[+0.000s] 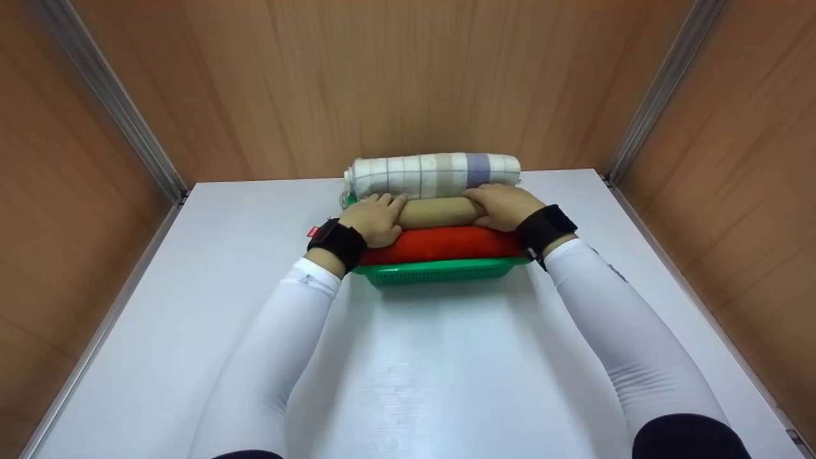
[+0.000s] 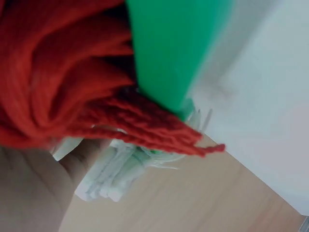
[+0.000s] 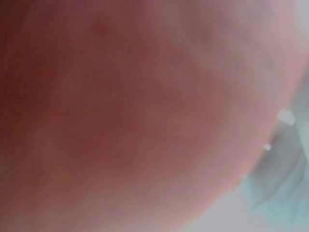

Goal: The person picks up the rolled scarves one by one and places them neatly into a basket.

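A tan rolled cloth (image 1: 441, 213) lies in a green plastic basket (image 1: 440, 272), between a red rolled cloth (image 1: 443, 243) in front and a white checked cloth roll (image 1: 414, 176) behind. My left hand (image 1: 375, 220) holds the tan roll's left end, fingers over its far side and thumb on the near side. At the opposite end my right hand (image 1: 507, 205) grips it likewise. In the left wrist view, twisted fringe hangs from the red cloth (image 2: 63, 72) beside the basket wall (image 2: 164, 48), with white fringe behind. Blurred red fills most of the right wrist view.
The basket stands on a white tabletop (image 1: 408, 376), close to the wooden back panel (image 1: 408, 83). Wooden side panels (image 1: 64, 191) with metal corner strips enclose the table at left and right. A small red tag (image 1: 313, 231) shows beside the left wristband.
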{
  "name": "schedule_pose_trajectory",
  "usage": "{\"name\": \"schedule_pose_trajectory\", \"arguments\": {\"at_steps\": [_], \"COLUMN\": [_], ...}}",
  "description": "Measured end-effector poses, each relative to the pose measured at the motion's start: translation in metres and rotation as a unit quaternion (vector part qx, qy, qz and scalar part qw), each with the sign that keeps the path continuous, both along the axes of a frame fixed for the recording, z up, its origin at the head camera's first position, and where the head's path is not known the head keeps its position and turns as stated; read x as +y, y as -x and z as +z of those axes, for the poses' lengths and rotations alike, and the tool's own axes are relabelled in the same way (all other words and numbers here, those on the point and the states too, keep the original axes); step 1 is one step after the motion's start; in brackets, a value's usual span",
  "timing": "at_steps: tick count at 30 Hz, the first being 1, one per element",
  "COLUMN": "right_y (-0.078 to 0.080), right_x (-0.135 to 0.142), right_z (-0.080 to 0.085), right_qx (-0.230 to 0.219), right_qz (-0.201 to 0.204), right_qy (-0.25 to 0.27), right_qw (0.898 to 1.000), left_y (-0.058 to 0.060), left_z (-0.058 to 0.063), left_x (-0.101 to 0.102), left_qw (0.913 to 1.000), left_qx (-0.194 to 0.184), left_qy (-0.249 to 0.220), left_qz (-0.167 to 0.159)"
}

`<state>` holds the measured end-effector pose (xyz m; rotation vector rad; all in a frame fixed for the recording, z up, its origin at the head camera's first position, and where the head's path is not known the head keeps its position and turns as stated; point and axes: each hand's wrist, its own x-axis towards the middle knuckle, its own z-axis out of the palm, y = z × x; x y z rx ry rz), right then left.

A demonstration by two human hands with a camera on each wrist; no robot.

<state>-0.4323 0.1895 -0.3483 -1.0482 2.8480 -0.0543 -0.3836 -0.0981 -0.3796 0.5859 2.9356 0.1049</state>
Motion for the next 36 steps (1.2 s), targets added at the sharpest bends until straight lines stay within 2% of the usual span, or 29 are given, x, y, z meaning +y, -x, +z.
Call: {"name": "schedule_pose_trajectory", "arguments": {"at_steps": [5,12,19,23,27,36], "right_y": [0.003,0.004,0.001,-0.007,-0.017,-0.044], "right_x": [0.008,0.021,0.039,0.052,0.067,0.105], "right_z": [0.003,0.008,0.005,0.003,0.002,-0.013], "right_qx": [-0.007,0.012,0.009,0.003,0.001,0.031], "right_qz": [-0.014,-0.003,-0.023,-0.037,-0.053,-0.094], "right_qy": [0.003,0.007,0.04,0.057,0.068,0.096], "right_qw": [1.0,1.0,0.999,0.998,0.996,0.99], "left_y": [-0.002,-0.008,-0.024,-0.036,-0.049,-0.068], "left_z": [0.0,-0.003,-0.011,-0.016,-0.023,-0.038], "left_x": [-0.003,-0.016,-0.028,-0.035,-0.041,-0.043], "left_qw": [0.9998,0.9985,0.9923,0.9843,0.9766,0.9703], "left_qx": [0.007,0.01,0.081,0.126,0.155,0.173], "left_qy": [-0.018,-0.052,-0.092,-0.12,-0.14,-0.154], "left_qz": [-0.001,0.015,0.019,0.03,0.048,0.07]}}
